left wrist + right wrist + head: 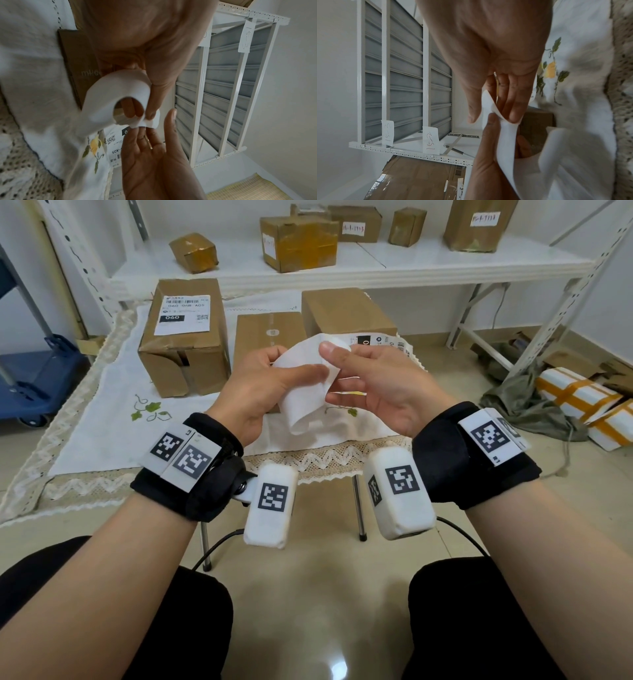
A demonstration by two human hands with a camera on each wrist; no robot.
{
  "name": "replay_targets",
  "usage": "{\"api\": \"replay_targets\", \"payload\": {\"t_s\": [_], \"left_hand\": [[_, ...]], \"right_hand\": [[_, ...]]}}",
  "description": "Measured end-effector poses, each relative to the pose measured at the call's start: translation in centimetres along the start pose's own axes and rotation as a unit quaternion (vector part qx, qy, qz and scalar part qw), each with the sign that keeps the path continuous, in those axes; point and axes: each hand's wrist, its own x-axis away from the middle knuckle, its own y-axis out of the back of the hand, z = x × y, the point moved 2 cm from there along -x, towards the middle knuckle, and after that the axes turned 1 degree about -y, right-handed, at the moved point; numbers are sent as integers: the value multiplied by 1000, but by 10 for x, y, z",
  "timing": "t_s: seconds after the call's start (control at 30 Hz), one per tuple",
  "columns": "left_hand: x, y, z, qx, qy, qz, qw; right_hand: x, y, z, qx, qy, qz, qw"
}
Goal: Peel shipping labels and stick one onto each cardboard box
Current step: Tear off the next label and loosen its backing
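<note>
Both wrists up close, my left hand (260, 385) grips the curled label sheet (305, 381) while my right hand (373, 381) pinches its top corner, so the peel runs toward me, with the bare box (270, 333) straight ahead on the tabletop (102, 419).

Label sheet (305, 385): printed face turned away, text unseen. Middle box (269, 337): lower front hidden behind left hand (260, 392). Loose labels (383, 344) beyond right hand (380, 392): partly covered, print too small.

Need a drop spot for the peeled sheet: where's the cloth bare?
Bare: the near-left white embroidered tablecloth, between the labelled cardboard box and the lace edge. Crowded: the far half, where the two unlabelled brown boxes stand side by side with printed labels beside them.
</note>
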Motion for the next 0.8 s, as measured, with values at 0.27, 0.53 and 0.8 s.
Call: {"api": "replay_targets", "payload": {"t_s": [0.27, 0.53, 0.8], "left_hand": [[-1, 2, -1, 10, -4, -27, 1000], [-5, 5, -2, -8, -26, -6, 1000], [-5, 9, -4, -20, -28, 7, 999]], "right_hand": [[-2, 3, -2, 25, -11, 1, 1000], [-2, 10, 3, 31, -26, -10, 999], [-1, 14, 7, 50, -40, -9, 998]]}}
